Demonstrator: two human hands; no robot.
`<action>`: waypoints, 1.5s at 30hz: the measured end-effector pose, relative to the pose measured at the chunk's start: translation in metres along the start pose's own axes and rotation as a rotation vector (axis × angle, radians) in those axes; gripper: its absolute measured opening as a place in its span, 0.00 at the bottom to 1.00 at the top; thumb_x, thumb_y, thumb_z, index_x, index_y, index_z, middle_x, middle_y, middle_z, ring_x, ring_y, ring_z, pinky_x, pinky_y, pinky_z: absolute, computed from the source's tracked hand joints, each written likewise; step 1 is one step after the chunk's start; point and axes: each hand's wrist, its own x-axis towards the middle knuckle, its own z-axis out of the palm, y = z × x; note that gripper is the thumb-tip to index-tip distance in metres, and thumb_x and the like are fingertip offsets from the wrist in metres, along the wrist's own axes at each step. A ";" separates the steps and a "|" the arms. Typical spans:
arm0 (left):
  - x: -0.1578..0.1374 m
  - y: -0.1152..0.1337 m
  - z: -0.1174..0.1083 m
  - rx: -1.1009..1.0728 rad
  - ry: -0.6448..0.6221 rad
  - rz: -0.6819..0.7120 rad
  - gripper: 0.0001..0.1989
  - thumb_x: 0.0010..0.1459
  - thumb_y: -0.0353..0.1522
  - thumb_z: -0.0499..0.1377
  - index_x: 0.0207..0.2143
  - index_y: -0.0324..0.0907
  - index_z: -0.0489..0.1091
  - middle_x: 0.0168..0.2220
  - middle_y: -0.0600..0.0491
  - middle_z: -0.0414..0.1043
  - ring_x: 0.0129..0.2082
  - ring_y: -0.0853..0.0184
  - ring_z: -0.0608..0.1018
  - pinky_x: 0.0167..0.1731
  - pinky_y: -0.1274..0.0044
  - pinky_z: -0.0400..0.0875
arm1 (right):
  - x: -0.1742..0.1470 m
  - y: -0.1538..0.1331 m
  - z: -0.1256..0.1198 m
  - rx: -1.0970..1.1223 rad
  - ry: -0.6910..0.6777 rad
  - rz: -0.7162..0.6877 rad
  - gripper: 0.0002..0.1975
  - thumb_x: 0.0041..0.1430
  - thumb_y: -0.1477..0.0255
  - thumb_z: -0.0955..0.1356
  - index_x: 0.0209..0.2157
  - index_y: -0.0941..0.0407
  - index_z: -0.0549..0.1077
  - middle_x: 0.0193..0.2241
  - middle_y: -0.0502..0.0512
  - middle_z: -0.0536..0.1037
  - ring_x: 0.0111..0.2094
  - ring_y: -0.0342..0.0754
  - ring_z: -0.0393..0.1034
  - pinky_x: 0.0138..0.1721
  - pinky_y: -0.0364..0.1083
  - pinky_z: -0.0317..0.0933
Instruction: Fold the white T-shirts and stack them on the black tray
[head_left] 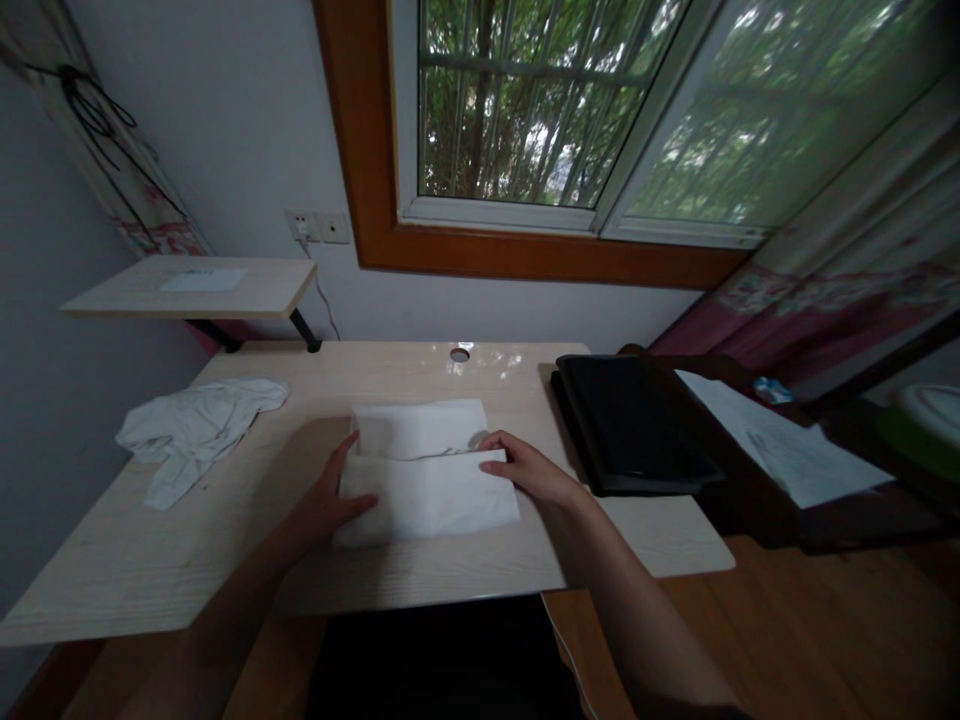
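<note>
A folded white cloth [435,495] lies flat on the desk in front of me, with a fold running across it and a rear panel behind that fold. My left hand [335,500] holds its left side, the thumb on top and the fingers along the edge, partly hidden. At the right end of the fold, my right hand [525,468] grips the cloth's edge between thumb and fingers. A crumpled white cloth [199,425] rests on the desk to the left, apart from both hands.
The wooden desk [187,570] stands against a wall below a window. A raised shelf [120,285] carries a sheet of paper at the back left. A flat black case [634,420] lies at the right, with papers [780,440] on a dark surface beyond.
</note>
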 end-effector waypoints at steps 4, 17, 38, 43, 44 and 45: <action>-0.006 0.001 -0.004 -0.005 -0.065 -0.014 0.59 0.53 0.47 0.68 0.75 0.47 0.33 0.70 0.38 0.55 0.63 0.47 0.70 0.61 0.56 0.67 | -0.003 0.000 -0.003 0.006 -0.039 0.034 0.23 0.52 0.60 0.77 0.46 0.54 0.74 0.45 0.54 0.75 0.45 0.50 0.68 0.46 0.47 0.61; -0.034 0.024 -0.012 0.114 -0.224 0.010 0.57 0.54 0.48 0.67 0.75 0.50 0.36 0.74 0.42 0.48 0.69 0.44 0.63 0.65 0.57 0.61 | -0.013 -0.028 -0.015 0.113 -0.347 0.103 0.23 0.51 0.61 0.79 0.44 0.54 0.71 0.37 0.48 0.72 0.38 0.45 0.67 0.40 0.44 0.60; 0.051 -0.003 -0.012 -0.024 0.114 -0.027 0.57 0.50 0.47 0.68 0.73 0.41 0.42 0.64 0.36 0.63 0.57 0.49 0.75 0.53 0.61 0.74 | 0.047 0.009 0.002 0.163 0.143 0.064 0.37 0.48 0.67 0.74 0.60 0.52 0.63 0.42 0.52 0.76 0.41 0.50 0.71 0.42 0.48 0.66; 0.024 0.015 -0.016 -0.010 -0.098 -0.039 0.56 0.50 0.46 0.70 0.73 0.45 0.45 0.65 0.39 0.64 0.60 0.48 0.73 0.56 0.62 0.71 | 0.024 -0.002 -0.014 0.079 -0.067 0.091 0.38 0.46 0.67 0.77 0.60 0.52 0.67 0.46 0.53 0.76 0.45 0.51 0.71 0.47 0.49 0.66; 0.021 0.017 -0.015 -0.006 -0.102 -0.041 0.55 0.50 0.47 0.70 0.73 0.45 0.46 0.64 0.39 0.65 0.60 0.48 0.73 0.56 0.62 0.72 | 0.021 -0.002 -0.015 0.068 -0.094 0.085 0.37 0.46 0.66 0.78 0.58 0.52 0.68 0.48 0.54 0.76 0.46 0.52 0.71 0.48 0.50 0.66; 0.020 0.017 -0.015 -0.011 -0.088 -0.046 0.54 0.50 0.47 0.69 0.73 0.45 0.48 0.63 0.40 0.67 0.58 0.48 0.75 0.54 0.62 0.73 | 0.018 -0.003 -0.015 0.058 -0.104 0.077 0.34 0.47 0.65 0.78 0.56 0.52 0.70 0.49 0.55 0.76 0.47 0.52 0.71 0.49 0.51 0.66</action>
